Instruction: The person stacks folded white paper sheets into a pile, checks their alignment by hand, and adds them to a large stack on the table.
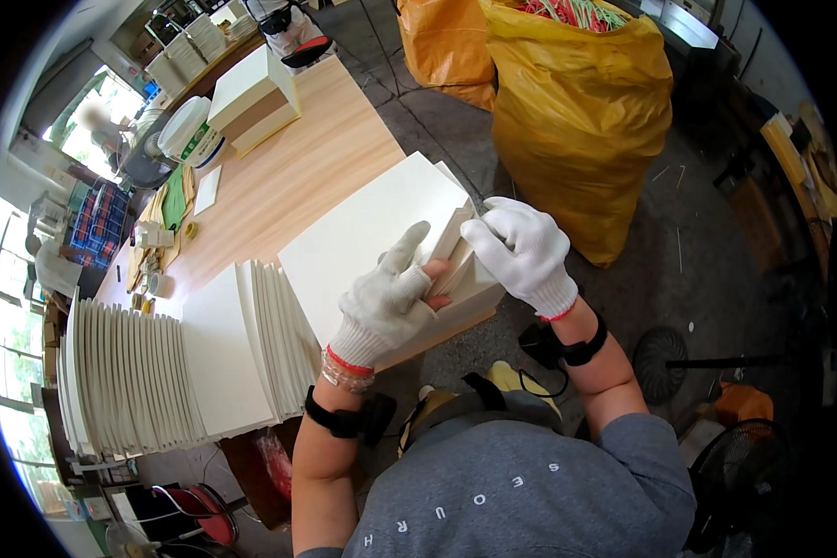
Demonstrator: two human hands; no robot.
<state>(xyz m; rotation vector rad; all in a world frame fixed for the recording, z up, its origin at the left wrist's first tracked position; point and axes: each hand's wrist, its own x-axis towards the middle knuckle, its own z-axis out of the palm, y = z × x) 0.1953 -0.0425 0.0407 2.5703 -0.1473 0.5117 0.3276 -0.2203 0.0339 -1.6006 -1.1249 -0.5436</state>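
Edge work seemingly unfinished

Strip (449,238) lies at the edge of the stack (372,244) — left hand (386,302) against it, fingers spread; right hand (523,249) at its far end, fingers curled, grip unclear. Fanned boards (135,372) left — remainder unclear.

Matt, knitted-cloth gloves (528,249); smooth, matt paperboard sheets (367,246) — smooth wood-grain counter (321,126) — and a glossy, crinkled plastic sack (572,126).
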